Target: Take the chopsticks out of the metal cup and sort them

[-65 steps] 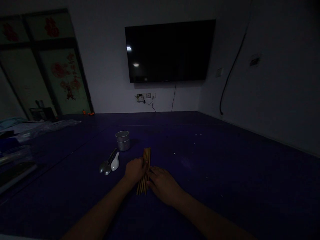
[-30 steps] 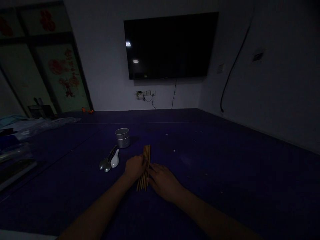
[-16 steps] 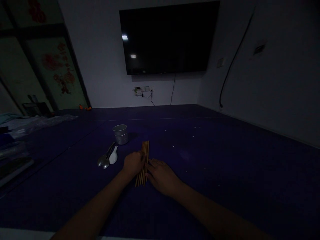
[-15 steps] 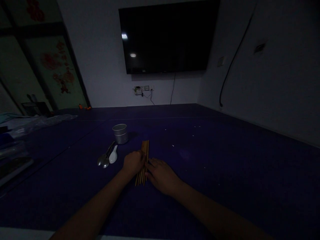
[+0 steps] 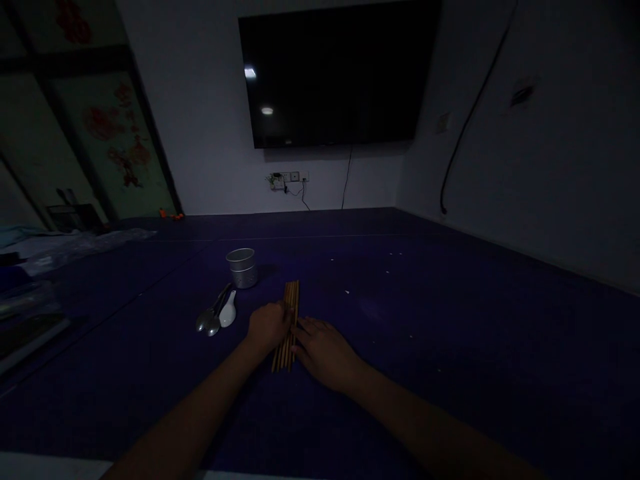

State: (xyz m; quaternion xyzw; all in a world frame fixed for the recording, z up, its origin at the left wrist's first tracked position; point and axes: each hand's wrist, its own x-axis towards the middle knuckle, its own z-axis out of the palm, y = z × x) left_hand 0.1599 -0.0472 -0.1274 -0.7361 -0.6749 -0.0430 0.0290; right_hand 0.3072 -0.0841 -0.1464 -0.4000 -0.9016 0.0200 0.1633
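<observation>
Several wooden chopsticks lie in a loose bundle on the purple surface, their near ends fanned slightly apart. My left hand is closed over the middle of the bundle from the left side, fingertips partly hidden. Against the right side of the chopsticks rests my right hand, its fingers stretched forward and its thumb apart, touching the sticks without wrapping round them. Left of my hands lie a white soup spoon and two metal spoons, close together. Behind the spoons stands a silver metal cup, upright.
The purple surface reaches to the wall and carries small white specks. At the far left lie clear plastic wrapping and a dark flat object. A large television hangs above wall sockets.
</observation>
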